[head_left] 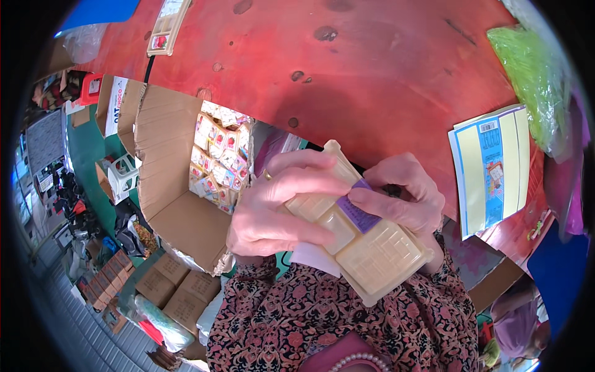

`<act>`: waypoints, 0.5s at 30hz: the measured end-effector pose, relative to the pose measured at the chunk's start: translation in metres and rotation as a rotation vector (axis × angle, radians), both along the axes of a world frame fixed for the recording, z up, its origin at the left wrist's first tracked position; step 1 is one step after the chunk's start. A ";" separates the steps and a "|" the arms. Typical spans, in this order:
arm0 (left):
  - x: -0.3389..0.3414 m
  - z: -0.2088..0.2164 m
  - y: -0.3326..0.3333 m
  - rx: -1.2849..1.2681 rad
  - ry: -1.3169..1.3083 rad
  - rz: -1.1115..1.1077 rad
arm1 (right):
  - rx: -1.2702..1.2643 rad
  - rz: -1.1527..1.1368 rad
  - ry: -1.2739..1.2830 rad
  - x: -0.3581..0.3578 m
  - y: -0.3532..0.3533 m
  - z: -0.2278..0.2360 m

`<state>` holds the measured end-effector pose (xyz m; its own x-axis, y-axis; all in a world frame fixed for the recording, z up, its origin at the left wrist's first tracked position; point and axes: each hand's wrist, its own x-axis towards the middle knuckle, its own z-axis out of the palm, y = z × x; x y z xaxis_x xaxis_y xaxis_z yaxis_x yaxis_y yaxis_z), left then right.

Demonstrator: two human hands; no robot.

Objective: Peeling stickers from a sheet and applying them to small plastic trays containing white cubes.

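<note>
A cream moulded plastic tray with several compartments is held at a slant in front of my chest, at the near edge of the red table. My left hand grips its left side, fingers spread over the tray's surface. On the tray's middle lies a purple printed label. My right hand pinches the label's upper right part, with the thumb pressed onto it at the tray's edge. A pale lilac paper flap sticks out below my left hand; whether it joins the label is hidden.
On the red table lie another cream tray, a stack of printed sheets and green plastic film. An open carton of small packed items stands at left. Boxes sit lower left; another person is lower right.
</note>
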<state>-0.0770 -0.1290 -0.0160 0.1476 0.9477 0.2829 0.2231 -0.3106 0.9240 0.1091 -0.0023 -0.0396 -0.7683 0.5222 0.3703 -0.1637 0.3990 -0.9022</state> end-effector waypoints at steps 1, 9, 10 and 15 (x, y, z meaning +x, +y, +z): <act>0.000 0.002 0.001 -0.006 0.024 0.001 | -0.003 -0.005 0.015 0.000 0.000 0.000; 0.019 0.003 0.012 -0.087 -0.057 0.191 | 0.089 -0.042 0.058 0.003 0.006 -0.007; 0.020 0.004 0.013 -0.135 -0.071 0.238 | 0.121 -0.033 0.068 0.004 0.007 -0.007; 0.025 0.006 0.013 -0.162 -0.024 0.305 | 0.181 -0.044 0.101 0.004 0.009 -0.011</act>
